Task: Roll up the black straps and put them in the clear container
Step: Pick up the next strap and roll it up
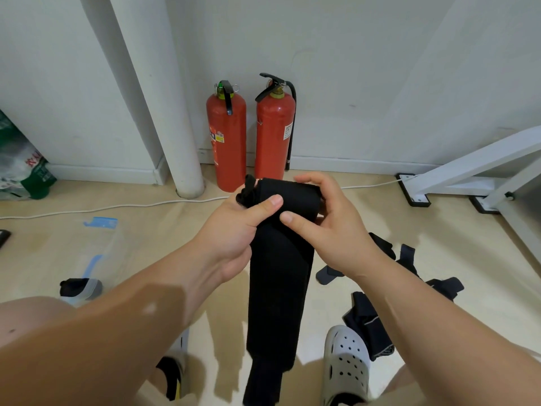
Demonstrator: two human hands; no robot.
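A wide black strap (278,294) hangs from both my hands at the centre of the view, its top end partly rolled. My left hand (234,230) grips the left side of the roll, thumb across the front. My right hand (328,224) grips the right side, fingers over the top and thumb in front. Several more black straps (371,320) lie loose on the floor to the right. The clear container (96,259), with blue clips, lies on the floor at the left, and a rolled black strap (77,287) sits at its near end.
Two red fire extinguishers (227,142) stand against the white wall beside a white pipe (178,136). A white cable (117,206) runs across the beige floor. A white table leg frame (474,171) stands at the right. My feet in white clogs (347,364) are below.
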